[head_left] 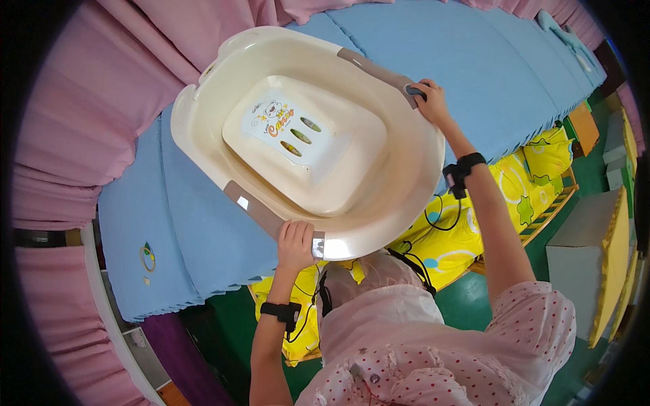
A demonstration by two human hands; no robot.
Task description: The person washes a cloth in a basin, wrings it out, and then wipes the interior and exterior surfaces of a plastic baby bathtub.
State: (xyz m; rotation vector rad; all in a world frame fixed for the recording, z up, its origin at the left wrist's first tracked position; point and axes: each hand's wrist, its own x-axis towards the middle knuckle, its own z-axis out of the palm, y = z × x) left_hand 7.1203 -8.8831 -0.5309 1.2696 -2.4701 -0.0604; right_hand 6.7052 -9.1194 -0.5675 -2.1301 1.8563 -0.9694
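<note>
A cream-coloured baby bathtub (399,183) is tilted in front of me, its inside facing me. Taupe grip strips run along two sides of its rim. My left hand (296,245) is closed over the near rim at the end of one strip. Across the tub, my right hand (433,105) grips the rim at the other strip, beside a small dark grey part (415,91). A white panel with a cartoon print and three oval slots lies on the raised tub floor (352,142). The palms are hidden, and I cannot tell whether the tub rests on the bed.
Beneath and behind the tub spreads a bed with a blue cover (474,61). Pink curtains (81,115) hang at the left and back. A yellow patterned quilt (501,189) lies on a wooden frame close to me. White boxes (582,250) stand at the right on a green floor.
</note>
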